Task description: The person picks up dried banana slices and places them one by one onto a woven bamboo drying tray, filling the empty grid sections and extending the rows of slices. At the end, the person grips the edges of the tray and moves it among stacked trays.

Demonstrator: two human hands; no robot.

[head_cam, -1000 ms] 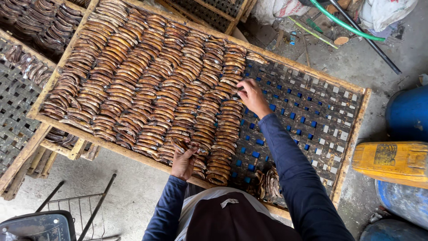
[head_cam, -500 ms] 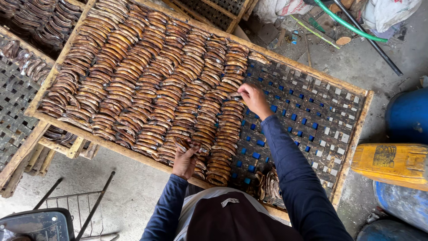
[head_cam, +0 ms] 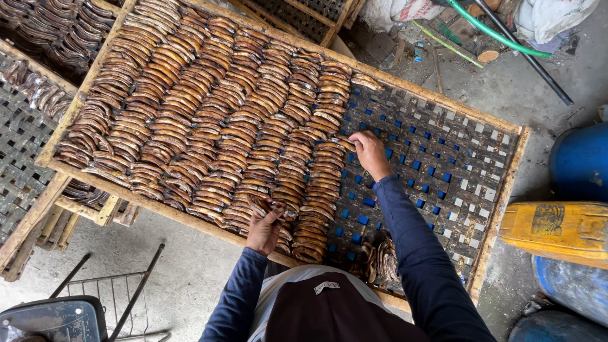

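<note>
A wooden-framed drying rack (head_cam: 506,164) with a dark lattice bed lies in front of me. Overlapping rows of brown, curved dried banana slices (head_cam: 209,126) cover its left two thirds. My right hand (head_cam: 370,154) reaches to the end of the last row, fingers pinched on a slice at the edge of the bare lattice. My left hand (head_cam: 265,225) rests at the near rail, holding several slices. A small heap of loose slices (head_cam: 380,259) lies on the lattice by my right forearm.
Another rack of slices (head_cam: 38,101) sits to the left, partly under this one. At the right stand a blue drum (head_cam: 579,161), a yellow container (head_cam: 557,225) and more blue drums. A green hose (head_cam: 500,35) lies at the back. A metal frame (head_cam: 95,297) stands near left.
My right hand has drawn slightly back toward me along the end of the last row. My left hand stays at the near rail with its slices.
</note>
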